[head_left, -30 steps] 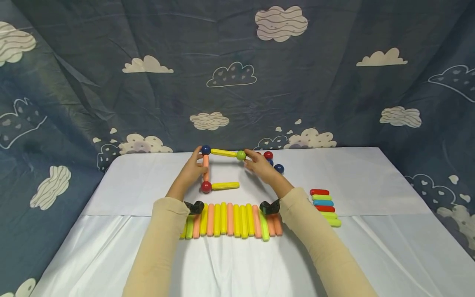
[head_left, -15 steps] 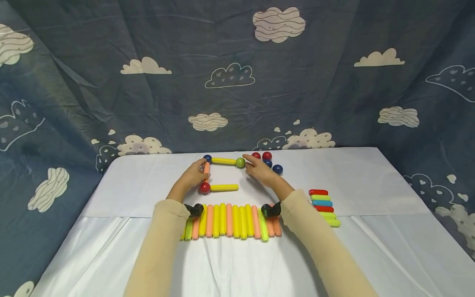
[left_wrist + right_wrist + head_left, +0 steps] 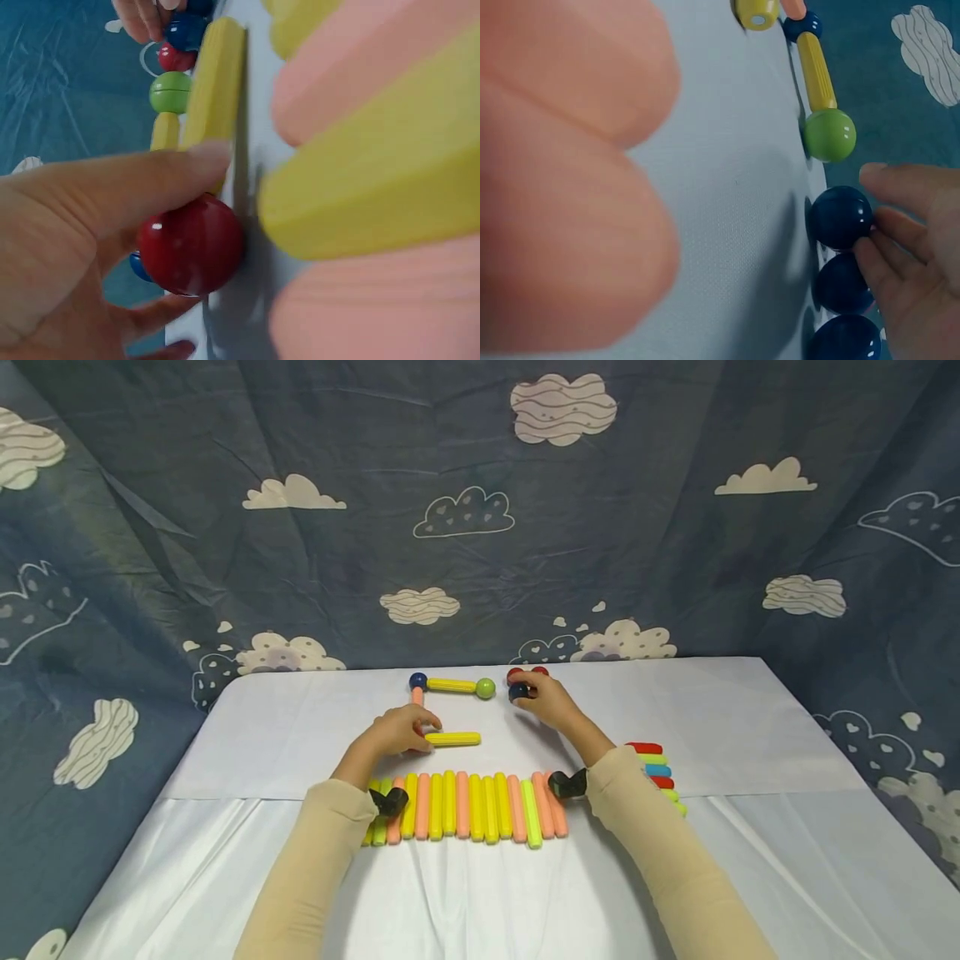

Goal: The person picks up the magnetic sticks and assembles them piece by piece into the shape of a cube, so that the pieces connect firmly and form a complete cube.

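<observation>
My left hand (image 3: 393,732) is curled round a red ball (image 3: 191,246), which is mostly covered in the head view. Its thumb lies over the end of a yellow stick (image 3: 453,739) joined to that ball. A pink stick (image 3: 417,696) runs back from there to a blue ball (image 3: 417,682), where another yellow stick (image 3: 452,686) leads to a green ball (image 3: 485,688). Right of the green ball, my right hand (image 3: 551,700) has its fingers around a dark blue ball (image 3: 841,218). Further dark blue balls (image 3: 844,283) stand beside that one in the right wrist view.
Two red balls (image 3: 540,671) sit behind my right hand. A row of yellow, pink and green sticks (image 3: 463,806) lies nearer on the white-covered table (image 3: 750,877). More coloured sticks (image 3: 658,770) lie partly behind my right sleeve. A dark cloud-print cloth (image 3: 480,568) hangs behind.
The frame's back side came down toward the table. My left hand slid from the pink stick to the red ball; my right hand left the green ball and moved right to a blue ball.
</observation>
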The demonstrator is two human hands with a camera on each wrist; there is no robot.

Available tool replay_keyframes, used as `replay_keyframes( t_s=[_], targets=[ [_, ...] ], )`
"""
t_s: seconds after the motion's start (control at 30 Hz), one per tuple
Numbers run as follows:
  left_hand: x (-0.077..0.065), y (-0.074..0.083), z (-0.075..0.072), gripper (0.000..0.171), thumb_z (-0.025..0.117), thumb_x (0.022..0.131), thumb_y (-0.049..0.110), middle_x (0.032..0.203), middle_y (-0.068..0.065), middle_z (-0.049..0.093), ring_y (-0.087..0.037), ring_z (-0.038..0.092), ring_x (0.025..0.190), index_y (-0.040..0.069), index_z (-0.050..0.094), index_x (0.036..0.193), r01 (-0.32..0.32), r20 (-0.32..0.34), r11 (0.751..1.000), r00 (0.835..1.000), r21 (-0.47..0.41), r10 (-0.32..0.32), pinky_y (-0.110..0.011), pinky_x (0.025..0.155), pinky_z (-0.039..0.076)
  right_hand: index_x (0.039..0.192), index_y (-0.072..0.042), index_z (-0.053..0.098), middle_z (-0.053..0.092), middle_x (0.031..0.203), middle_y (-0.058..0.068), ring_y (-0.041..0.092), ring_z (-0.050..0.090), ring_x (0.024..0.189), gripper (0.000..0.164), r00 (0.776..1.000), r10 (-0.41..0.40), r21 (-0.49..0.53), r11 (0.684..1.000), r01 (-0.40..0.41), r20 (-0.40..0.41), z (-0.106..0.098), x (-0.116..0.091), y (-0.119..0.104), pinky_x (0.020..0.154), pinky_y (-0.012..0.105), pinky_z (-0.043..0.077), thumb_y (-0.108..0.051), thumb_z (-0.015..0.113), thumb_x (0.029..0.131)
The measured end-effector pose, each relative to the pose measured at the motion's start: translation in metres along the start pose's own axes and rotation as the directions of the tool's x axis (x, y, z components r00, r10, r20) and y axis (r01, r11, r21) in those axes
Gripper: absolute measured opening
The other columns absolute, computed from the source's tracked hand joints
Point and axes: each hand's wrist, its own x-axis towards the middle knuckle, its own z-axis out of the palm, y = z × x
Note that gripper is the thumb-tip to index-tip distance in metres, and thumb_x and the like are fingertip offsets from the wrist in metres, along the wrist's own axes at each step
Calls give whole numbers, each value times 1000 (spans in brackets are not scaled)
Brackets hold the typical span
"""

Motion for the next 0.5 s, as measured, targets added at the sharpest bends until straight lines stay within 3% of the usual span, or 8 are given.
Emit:
replay_keyframes(
  t_s=[0.13, 0.23, 0.5],
  targets=[
    [1, -2, 3, 31, 69, 79, 7, 90, -5, 57, -18, 49, 72, 12, 64, 109, -34, 22, 997, 999, -74, 36, -26, 60, 44, 118, -6, 58, 54, 116, 17, 27, 53, 99, 38, 1000, -13, -112, 994, 12, -6, 1, 1, -2, 84, 38, 44, -5, 66, 81],
    [-2, -4, 2, 28, 69, 79, 10, 96, -4, 58, -18, 48, 77, 10, 65, 107, -85, 25, 992, 996, -89, 88, -27, 66, 43, 116, -5, 60, 56, 109, 16, 26, 51, 89, 38, 999, -32, -170, 985, 32, 4, 2, 1, -4, 80, 39, 43, -4, 67, 79],
    [-2, -12, 6, 28, 68, 80, 10, 94, -2, 57, -18, 46, 80, 12, 64, 108, -141, -10, 983, 990, -116, 141, -30, 72, 40, 117, -3, 58, 58, 112, 14, 26, 53, 99, 40, 998, -13, -208, 978, 26, 60, 5, 1, -4, 91, 41, 40, -5, 69, 78]
  ],
)
